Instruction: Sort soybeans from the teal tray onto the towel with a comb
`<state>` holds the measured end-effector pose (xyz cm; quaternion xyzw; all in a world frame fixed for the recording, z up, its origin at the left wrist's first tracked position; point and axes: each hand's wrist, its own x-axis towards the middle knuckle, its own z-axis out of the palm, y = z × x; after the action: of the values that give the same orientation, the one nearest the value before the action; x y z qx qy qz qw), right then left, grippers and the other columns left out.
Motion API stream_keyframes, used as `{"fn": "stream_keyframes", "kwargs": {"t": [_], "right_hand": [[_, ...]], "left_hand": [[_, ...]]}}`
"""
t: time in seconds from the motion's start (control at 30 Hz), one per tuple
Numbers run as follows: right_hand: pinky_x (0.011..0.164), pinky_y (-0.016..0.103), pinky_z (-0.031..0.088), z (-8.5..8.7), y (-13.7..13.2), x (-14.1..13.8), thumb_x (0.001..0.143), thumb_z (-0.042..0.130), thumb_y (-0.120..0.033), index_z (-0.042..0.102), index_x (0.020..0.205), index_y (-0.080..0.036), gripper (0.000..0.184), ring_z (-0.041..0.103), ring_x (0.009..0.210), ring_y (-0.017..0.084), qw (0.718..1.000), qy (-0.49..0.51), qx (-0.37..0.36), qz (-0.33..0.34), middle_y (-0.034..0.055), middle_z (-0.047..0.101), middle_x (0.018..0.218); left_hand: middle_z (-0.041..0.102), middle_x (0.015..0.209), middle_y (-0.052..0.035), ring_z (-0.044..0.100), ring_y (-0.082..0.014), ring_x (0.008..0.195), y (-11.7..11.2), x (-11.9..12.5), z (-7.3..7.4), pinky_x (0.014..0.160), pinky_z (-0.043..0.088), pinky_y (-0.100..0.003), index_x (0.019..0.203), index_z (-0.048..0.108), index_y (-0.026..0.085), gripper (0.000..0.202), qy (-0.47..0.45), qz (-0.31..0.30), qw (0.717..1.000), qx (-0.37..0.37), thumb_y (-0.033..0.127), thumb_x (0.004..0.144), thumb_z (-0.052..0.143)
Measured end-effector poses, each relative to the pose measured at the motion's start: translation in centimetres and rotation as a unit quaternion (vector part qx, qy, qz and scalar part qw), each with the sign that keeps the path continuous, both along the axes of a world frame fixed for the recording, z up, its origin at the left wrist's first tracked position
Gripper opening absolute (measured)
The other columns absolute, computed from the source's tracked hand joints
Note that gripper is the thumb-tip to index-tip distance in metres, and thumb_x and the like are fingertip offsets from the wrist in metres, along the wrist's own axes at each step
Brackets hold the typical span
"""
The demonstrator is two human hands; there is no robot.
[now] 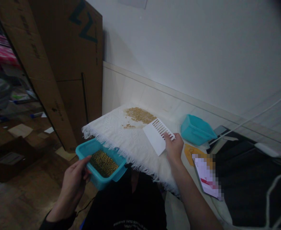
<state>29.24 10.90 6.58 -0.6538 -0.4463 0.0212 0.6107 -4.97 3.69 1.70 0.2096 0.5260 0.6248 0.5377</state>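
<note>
My left hand [74, 182] grips the near rim of a teal plastic tub [118, 175] holding greenish-brown beans [103, 163], kept just below the fringed front edge of a white cloth [121, 135]. My right hand [173, 147] pinches a white flat comb-like scraper [156, 136] with slotted teeth, resting on the cloth. A pile of tan beans [140, 114] lies on the cloth's far side, with a few strays [129, 126] nearer.
A second teal tub [195, 129] sits to the right by the wall. A yellow sheet [190, 150], a blurred paper [207, 179] and a dark mat [250, 172] with white cables lie right. Tall cardboard boxes [66, 64] stand left.
</note>
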Motion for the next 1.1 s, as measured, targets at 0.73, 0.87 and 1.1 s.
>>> {"fn": "stream_keyframes", "kwargs": {"t": [0.73, 0.87, 1.1], "right_hand": [[0.062, 0.028, 0.039, 0.9, 9.4, -6.8, 0.079, 0.061, -0.043, 0.054, 0.077, -0.021, 0.023, 0.056, 0.065, 0.019, 0.993, -0.098, 0.038, 0.056, 0.0004, 0.063, 0.069], [0.063, 0.028, 0.040, 1.2, 9.2, -7.1, 0.081, 0.060, -0.043, 0.054, 0.078, -0.022, 0.022, 0.057, 0.065, 0.020, 0.991, -0.109, 0.051, 0.059, 0.0005, 0.063, 0.069], [0.063, 0.027, 0.041, 0.9, 8.7, -7.3, 0.082, 0.061, -0.037, 0.053, 0.079, -0.022, 0.017, 0.058, 0.066, 0.019, 0.990, -0.125, 0.035, 0.052, 0.0006, 0.063, 0.070]], "left_hand": [[0.043, 0.037, 0.0055, 0.031, -0.0057, 0.031, 0.2, -0.2, -1.0, 0.029, 0.025, -0.018, 0.045, 0.056, 0.017, 0.038, 0.009, -0.026, 1.000, -0.009, 0.040, 0.064, 0.079], [0.046, 0.037, 0.0044, 0.032, -0.0060, 0.030, 0.3, -0.2, -0.8, 0.028, 0.025, -0.019, 0.045, 0.056, 0.017, 0.036, 0.009, -0.013, 1.000, -0.009, 0.037, 0.064, 0.078], [0.044, 0.037, 0.0048, 0.032, -0.0055, 0.031, 0.2, -0.2, -0.6, 0.029, 0.026, -0.018, 0.043, 0.055, 0.017, 0.038, 0.010, -0.009, 1.000, 0.001, 0.036, 0.067, 0.077]]}}
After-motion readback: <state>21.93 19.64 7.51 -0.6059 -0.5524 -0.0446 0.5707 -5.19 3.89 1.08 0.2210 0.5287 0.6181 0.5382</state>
